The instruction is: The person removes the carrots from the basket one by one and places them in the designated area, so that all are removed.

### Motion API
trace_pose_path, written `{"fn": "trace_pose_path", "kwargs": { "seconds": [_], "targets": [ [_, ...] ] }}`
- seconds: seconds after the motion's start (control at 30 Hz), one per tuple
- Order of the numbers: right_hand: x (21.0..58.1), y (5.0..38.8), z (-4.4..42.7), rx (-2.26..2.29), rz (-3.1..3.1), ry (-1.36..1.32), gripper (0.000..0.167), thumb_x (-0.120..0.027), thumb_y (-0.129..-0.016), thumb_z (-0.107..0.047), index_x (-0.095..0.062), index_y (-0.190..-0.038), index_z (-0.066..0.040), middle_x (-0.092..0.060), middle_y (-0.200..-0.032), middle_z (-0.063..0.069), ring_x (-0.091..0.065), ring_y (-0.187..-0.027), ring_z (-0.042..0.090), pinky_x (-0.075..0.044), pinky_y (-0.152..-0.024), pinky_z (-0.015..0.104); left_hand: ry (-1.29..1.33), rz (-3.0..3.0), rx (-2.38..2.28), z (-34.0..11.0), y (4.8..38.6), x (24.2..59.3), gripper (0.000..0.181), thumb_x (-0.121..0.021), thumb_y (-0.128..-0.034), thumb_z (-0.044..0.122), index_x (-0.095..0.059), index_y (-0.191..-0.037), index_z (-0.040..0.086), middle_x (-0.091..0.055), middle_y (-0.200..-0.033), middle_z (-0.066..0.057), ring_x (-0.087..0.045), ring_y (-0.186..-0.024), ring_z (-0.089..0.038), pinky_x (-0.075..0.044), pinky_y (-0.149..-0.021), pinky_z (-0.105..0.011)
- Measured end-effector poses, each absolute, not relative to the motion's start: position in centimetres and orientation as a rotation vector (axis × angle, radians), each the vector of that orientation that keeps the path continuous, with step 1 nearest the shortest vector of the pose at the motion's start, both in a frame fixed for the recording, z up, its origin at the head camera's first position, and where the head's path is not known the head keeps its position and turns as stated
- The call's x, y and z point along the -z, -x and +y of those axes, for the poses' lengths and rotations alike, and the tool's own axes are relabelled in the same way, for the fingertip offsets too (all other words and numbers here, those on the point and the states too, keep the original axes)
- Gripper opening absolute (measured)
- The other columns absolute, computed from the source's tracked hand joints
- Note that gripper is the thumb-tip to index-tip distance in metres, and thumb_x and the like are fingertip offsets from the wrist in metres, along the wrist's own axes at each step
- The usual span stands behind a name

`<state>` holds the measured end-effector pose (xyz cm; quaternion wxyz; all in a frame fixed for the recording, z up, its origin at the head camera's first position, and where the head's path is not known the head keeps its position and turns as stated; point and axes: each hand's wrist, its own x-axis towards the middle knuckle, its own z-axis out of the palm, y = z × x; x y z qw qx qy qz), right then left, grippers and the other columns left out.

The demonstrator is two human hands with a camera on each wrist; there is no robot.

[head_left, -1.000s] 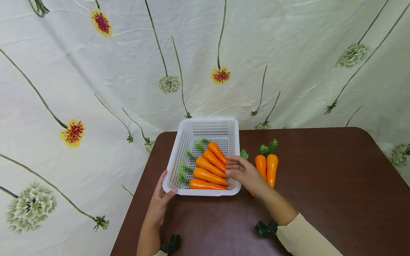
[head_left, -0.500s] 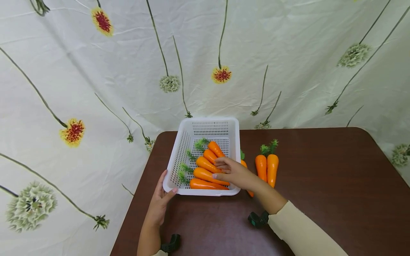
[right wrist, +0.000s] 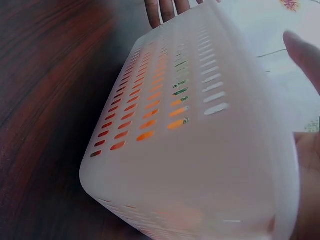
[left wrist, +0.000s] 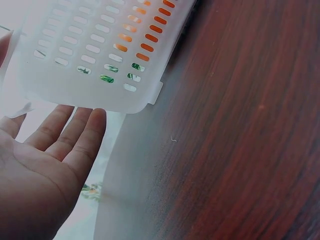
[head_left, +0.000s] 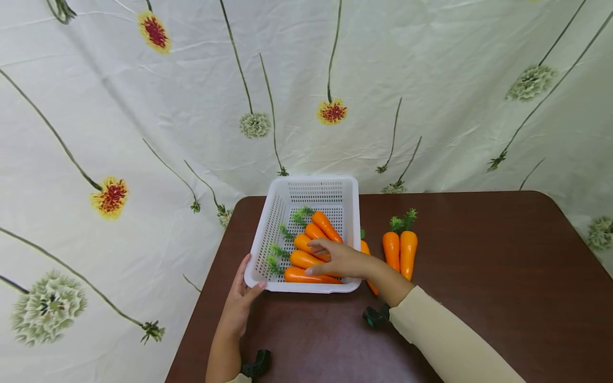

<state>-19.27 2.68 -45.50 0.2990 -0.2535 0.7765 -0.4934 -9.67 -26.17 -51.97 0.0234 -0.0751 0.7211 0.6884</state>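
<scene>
A white slotted plastic basket (head_left: pixel 301 288) sits on the table with several orange carrots (head_left: pixel 306 275) lying in it, their green tops to the left. My left hand (head_left: pixel 238 302) holds the basket's near left corner, thumb on the rim and fingers outside. In the left wrist view the fingertips of that hand (left wrist: pixel 47 165) meet the basket wall (left wrist: pixel 85 92). Above the carrots hovers my right hand (head_left: pixel 341 259), fingers apart and nothing seen in its grasp; it covers some carrot tips. The right wrist view mostly shows the basket's outer side (right wrist: pixel 200 160).
Right of the basket, two carrots (head_left: pixel 408 254) lie side by side on the dark brown table (head_left: pixel 488 276). Another carrot (head_left: pixel 365 248) lies close against the basket, partly behind my right arm. A white flowered cloth (head_left: pixel 431 80) hangs behind the table.
My right hand has moved left from the basket's right rim to over the carrots, its fingers spreading. The left hand and the basket stay put.
</scene>
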Motion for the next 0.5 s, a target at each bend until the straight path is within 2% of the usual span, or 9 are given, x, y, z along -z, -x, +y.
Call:
{"fn": "trace_pose_path", "kwargs": {
  "seconds": [0.1,0.33,0.5],
  "targets": [
    [45.5,19.4,2.3,1.242,2.058,0.707,0.092,-0.079,-0.083,-0.050,-0.036,-0.156,-0.012,-0.041,-0.160,0.005,-0.039,-0.148,0.025,-0.032,-0.121,0.049,0.237,2.238,-2.125,-26.2,9.6,51.8,0.082,-0.062,-0.0989,0.011,-0.016,-0.162,0.033,-0.028,-0.165,-0.005,-0.042,-0.144,-0.034,-0.037,-0.110,-0.027],
    [45.6,19.9,1.7,1.140,2.043,0.711,0.100,-0.079,-0.082,-0.054,-0.029,-0.159,-0.014,-0.036,-0.162,0.006,-0.034,-0.150,0.023,-0.029,-0.123,0.047,0.210,2.237,-2.133,-26.2,9.5,51.9,0.081,-0.062,-0.0990,0.012,-0.017,-0.161,0.037,-0.027,-0.166,-0.006,-0.042,-0.143,-0.034,-0.041,-0.105,-0.018],
    [45.7,20.4,1.3,1.097,2.015,0.726,0.102,-0.079,-0.083,-0.052,-0.025,-0.160,-0.014,-0.034,-0.163,0.007,-0.031,-0.151,0.023,-0.028,-0.123,0.047,0.212,2.262,-2.114,-26.2,9.6,52.1,0.081,-0.063,-0.0988,0.015,-0.017,-0.161,0.037,-0.028,-0.165,-0.005,-0.045,-0.142,-0.031,-0.039,-0.108,-0.023]
  ]
}}
